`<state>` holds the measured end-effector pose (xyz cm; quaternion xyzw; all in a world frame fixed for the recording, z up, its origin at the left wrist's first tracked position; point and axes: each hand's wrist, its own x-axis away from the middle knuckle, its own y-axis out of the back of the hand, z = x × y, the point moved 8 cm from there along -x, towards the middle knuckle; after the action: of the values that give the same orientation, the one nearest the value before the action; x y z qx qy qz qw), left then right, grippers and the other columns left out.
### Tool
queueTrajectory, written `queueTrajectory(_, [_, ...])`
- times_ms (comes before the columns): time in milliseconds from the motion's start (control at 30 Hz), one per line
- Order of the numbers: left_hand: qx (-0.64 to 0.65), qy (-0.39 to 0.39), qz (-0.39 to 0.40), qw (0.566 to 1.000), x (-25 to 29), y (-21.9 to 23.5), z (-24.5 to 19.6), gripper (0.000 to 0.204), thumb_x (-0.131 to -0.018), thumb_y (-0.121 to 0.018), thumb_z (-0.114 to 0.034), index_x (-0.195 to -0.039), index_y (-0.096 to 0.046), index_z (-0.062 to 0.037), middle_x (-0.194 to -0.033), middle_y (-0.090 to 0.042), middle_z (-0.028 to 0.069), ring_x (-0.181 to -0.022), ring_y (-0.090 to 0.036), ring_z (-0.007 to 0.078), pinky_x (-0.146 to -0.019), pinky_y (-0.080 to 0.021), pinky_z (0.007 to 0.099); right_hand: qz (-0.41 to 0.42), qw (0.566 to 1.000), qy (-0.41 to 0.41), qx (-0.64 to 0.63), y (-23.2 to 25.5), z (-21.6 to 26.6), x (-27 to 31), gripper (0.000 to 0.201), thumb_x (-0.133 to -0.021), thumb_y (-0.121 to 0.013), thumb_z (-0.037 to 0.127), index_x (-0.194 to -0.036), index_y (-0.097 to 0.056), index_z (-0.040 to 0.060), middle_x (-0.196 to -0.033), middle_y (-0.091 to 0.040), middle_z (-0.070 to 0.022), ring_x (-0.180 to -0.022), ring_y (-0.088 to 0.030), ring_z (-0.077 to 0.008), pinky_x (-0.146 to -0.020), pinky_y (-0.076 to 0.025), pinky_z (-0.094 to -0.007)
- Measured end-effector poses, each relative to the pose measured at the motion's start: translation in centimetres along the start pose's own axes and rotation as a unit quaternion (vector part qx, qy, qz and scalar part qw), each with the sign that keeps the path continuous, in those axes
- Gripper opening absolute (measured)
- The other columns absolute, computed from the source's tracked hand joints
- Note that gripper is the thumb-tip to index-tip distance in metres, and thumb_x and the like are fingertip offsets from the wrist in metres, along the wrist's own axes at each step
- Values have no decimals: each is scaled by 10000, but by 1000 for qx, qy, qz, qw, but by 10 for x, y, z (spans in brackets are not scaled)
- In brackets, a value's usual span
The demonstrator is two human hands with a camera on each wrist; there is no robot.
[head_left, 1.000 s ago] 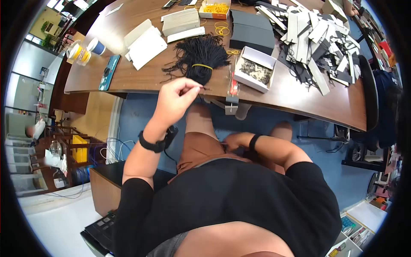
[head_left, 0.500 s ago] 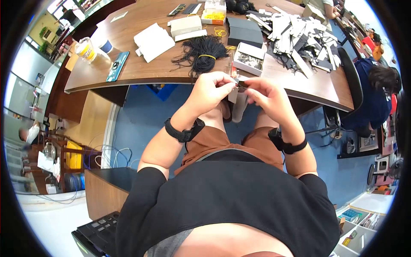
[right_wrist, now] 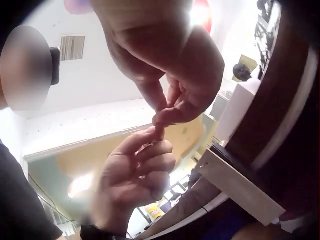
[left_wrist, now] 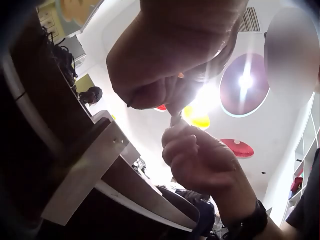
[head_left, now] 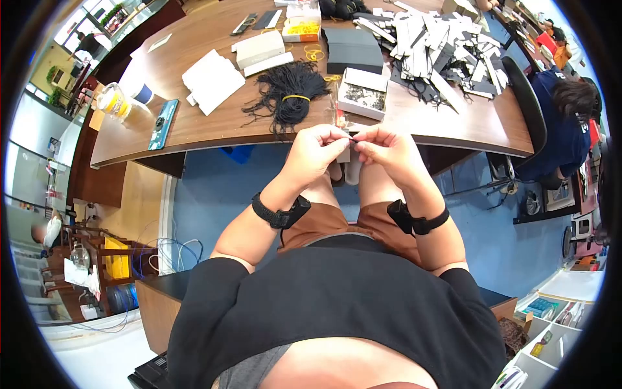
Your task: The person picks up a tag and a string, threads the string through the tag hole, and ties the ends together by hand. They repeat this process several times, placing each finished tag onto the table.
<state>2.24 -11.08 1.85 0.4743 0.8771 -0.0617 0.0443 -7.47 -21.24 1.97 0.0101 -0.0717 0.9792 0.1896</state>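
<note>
No word, brand or number can be read for certain: the yellow patch on the clear cup (head_left: 113, 102), the orange front of the band box (head_left: 301, 37) and the small marks on the teal item (head_left: 163, 124) are too blurred.

On the left end of the counter (head_left: 201, 139), a teal slab (head_left: 163, 126), a blue-and-white cup (head_left: 144, 96), a clear cup (head_left: 113, 102) with yellow markings. Just off the counter's right end, a black chair (head_left: 528, 107) and a person in dark blue (head_left: 558, 133). Well left of the counter, a yellow bin (head_left: 116, 258) and a person in white (head_left: 52, 230). On the counter's near side, toward its right, white shelving (head_left: 570, 284).
</note>
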Motion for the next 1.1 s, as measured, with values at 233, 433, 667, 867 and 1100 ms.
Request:
queueTrajectory(233, [25,71,-17,997,6,-15,31,198,-862,-653,-158,-935,-656,27,-728,-609,-9,-620,-485,37,-544,-392,196,47,996,-44,-66,20,-29,-13,109,-836,-639,59,-909,-648,-22,-751,-626,-32,-598,-544,-71,-555,-447,-190])
queueTrajectory(433, [-9,130,-24,991,1,-17,37,161,-853,-655,-140,-869,-662,20,-703,-606,10,-608,-491,54,-551,-398,201,52,998,-3,19,23,-35,-19,110,-847,-647,86,-923,-670,10,-722,-612,13,-596,-509,-37,-540,-433,-183])
queueTrajectory(667, [-4,167,-44,985,12,-11,40,124,-833,-660,-108,-854,-658,13,-673,-549,-25,-585,-454,52,-536,-383,205,13,1000,8,10,14,-48,-15,112,-850,-639,65,-933,-655,-9,-749,-631,-3,-614,-536,-44,-565,-455,-189])
queueTrajectory(867, [-4,117,-22,993,23,-3,58,132,-844,-664,-129,-892,-659,-6,-699,-573,-43,-509,-383,-6,-423,-253,159,-37,999,2,-10,4,-64,4,103,-853,-640,67,-928,-638,-4,-785,-641,-20,-633,-563,-52,-575,-472,-189])
queueTrajectory(1100, [-24,74,1,997,26,-2,57,101,-815,-641,-103,-835,-647,-4,-730,-593,-17,-596,-461,29,-522,-357,181,51,991,-63,-109,-12,-76,5,93,-896,-584,109,-906,-600,17,-774,-604,-14,-625,-554,-68,-575,-470,-191])
